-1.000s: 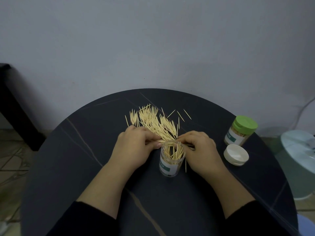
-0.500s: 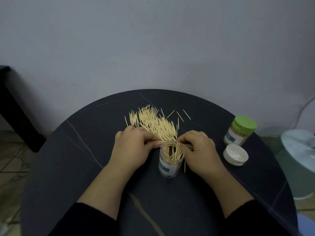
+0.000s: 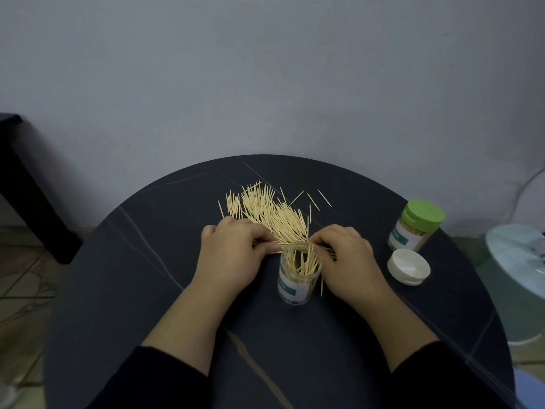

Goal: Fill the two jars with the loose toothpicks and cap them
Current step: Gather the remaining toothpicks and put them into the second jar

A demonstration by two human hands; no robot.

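Observation:
An open clear jar with a green-and-white label stands upright between my hands, part full of toothpicks. A heap of loose toothpicks lies on the dark round table just behind it. My left hand and my right hand rest on the table on either side of the jar's mouth, fingertips pinched on a small bundle of toothpicks lying across behind the rim. A second jar, full and closed with a green cap, stands at the right. A white cap lies upside down in front of it.
One stray toothpick lies right of the open jar, and a few lie apart behind the heap. A pale green stool or bin stands off the table's right edge. A dark piece of furniture is at far left.
Both hands have stayed beside the jar's mouth, working the same small bundle of toothpicks with only slight finger shifts. The jars and the white cap have not moved.

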